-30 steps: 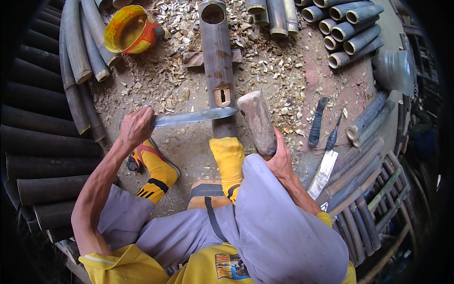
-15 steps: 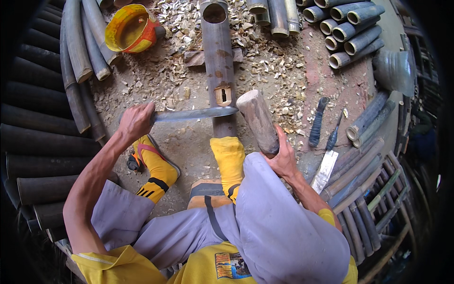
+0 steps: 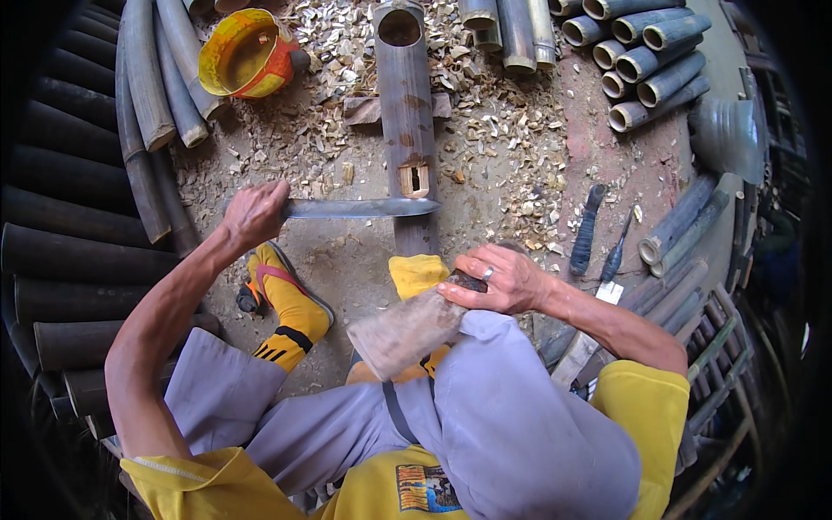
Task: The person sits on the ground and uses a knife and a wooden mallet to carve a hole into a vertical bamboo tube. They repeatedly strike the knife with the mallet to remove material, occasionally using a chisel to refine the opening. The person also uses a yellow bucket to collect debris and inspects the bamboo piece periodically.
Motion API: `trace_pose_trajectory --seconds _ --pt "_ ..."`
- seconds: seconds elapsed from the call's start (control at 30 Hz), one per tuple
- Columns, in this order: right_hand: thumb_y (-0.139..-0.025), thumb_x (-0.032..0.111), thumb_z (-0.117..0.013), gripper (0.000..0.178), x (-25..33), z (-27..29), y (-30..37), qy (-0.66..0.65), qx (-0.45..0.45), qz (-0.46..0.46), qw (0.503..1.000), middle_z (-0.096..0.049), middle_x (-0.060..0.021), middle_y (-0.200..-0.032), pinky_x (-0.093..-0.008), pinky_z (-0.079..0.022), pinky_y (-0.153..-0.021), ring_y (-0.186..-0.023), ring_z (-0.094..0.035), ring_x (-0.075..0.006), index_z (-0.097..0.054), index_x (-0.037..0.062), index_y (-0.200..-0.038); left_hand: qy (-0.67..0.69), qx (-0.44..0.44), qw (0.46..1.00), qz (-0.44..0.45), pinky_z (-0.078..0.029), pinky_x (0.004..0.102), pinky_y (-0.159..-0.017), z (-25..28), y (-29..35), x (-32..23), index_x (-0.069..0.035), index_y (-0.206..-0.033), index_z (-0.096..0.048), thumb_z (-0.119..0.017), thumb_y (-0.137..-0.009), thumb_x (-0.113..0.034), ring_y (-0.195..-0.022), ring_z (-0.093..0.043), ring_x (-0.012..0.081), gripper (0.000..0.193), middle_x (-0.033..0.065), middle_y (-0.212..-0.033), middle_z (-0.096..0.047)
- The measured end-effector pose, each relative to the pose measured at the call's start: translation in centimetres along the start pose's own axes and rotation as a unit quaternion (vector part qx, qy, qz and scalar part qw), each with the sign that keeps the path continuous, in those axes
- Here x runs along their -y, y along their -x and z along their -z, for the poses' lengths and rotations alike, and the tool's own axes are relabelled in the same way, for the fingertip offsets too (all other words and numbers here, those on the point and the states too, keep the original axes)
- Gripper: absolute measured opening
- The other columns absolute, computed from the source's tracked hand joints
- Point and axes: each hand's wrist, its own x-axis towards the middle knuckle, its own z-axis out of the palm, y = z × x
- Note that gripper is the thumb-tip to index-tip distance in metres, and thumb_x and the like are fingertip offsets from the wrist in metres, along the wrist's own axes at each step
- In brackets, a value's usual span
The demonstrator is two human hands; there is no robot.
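Observation:
My left hand [image 3: 253,212] is closed round the handle of a long knife [image 3: 355,209]. Its blade lies level across a thick bamboo pole [image 3: 404,91], just nearer than a small squarish hole cut in the wall. Farther up the pole is a larger round hole. In my right hand [image 3: 503,282], above my raised knee, a wooden mallet [image 3: 403,329] is gripped by its narrower dark end. The thick end points down and left. My right foot in a yellow sock [image 3: 417,276] is at the pole's near end, partly hidden by the mallet.
A wooden block [image 3: 362,110] lies under the pole, with wood chips [image 3: 494,147] scattered around. A yellow-red bucket [image 3: 247,54] stands far left, near long bamboo poles [image 3: 147,82]. Two dark-handled tools [image 3: 588,230] [image 3: 615,256] lie right, below stacked bamboo pieces [image 3: 641,65].
The mallet has swung from upright beside the pole to pointing down-left over my knee. My right hand has moved up and left. The knife stays across the pole.

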Motion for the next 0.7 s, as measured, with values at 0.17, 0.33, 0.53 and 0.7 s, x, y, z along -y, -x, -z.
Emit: trace_pose_trajectory --seconds 0.17,0.33,0.53,0.7 --pt "-0.054 0.029 -0.084 0.098 -1.6 0.1 -1.2 -0.007 0.123 -0.217 0.968 -0.054 -0.0149 -0.096 -0.0379 -0.051 -0.066 -0.078 -0.058 -0.0293 -0.039 0.0114 -0.139 -0.020 -0.017 1.000 -0.016 -0.048 0.0441 -0.065 0.0 -0.5 0.4 -0.003 -0.083 -0.046 -0.056 -0.076 -0.006 -0.072 -0.061 0.0333 0.012 0.0154 -0.076 -0.060" --pt "-0.071 0.019 -0.068 0.058 0.2 0.6 -1.9 -0.019 -0.031 0.048 0.998 -0.055 -0.0067 -0.089 -0.0356 -0.051 -0.062 -0.070 -0.058 -0.0228 -0.053 0.0160 -0.127 -0.017 -0.026 0.999 -0.017 -0.048 0.0438 -0.065 0.0 -0.5 0.3 -0.004 -0.083 -0.047 -0.055 -0.078 -0.007 -0.071 -0.060 0.0332 0.011 0.0141 -0.075 -0.059" --pt "-0.068 0.018 -0.072 0.075 -0.8 1.4 -3.5 -0.021 0.143 -0.178 0.973 -0.056 -0.0136 -0.092 -0.0361 -0.052 -0.065 -0.080 -0.060 -0.0277 -0.040 0.0068 -0.135 -0.032 -0.016 0.999 -0.020 -0.048 0.0426 -0.068 -0.4 -0.6 0.5 -0.005 -0.085 -0.049 -0.055 -0.078 -0.006 -0.076 -0.061 0.0297 0.010 0.0123 -0.076 -0.059" --pt "-0.075 0.015 -0.069 0.051 -2.9 1.1 -3.1 -0.025 -0.020 0.076 0.997 -0.058 -0.0099 -0.083 -0.0299 -0.051 -0.061 -0.074 -0.060 -0.0210 -0.048 0.0139 -0.121 -0.022 -0.036 0.999 -0.016 -0.045 0.0421 -0.068 -1.3 -0.3 0.5 -0.005 -0.084 -0.047 -0.059 -0.074 -0.006 -0.076 -0.058 0.0309 0.016 0.0118 -0.075 -0.056"
